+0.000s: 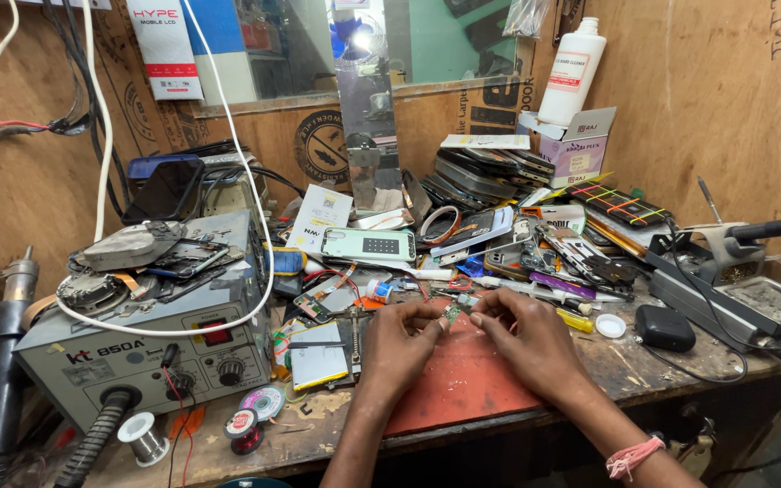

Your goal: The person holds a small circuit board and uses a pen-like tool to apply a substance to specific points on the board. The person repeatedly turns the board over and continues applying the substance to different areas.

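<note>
One small green circuit board (pixel 452 313) sits pinched between your two hands, its long axis running from grip to grip above the red work mat (pixel 463 380). Your left hand (pixel 401 342) closes fingertips on its near end; your right hand (pixel 522 334) meets it opposite, equally close.

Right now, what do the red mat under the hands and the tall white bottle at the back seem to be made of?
The red mat looks like matte rubber or silicone: flat, dull and scuffed, with no glare. The tall white bottle looks like opaque, slightly glossy plastic, with a moulded cap and a smooth rounded body. Both hands hold a small green circuit board, probably fibreglass.
</note>
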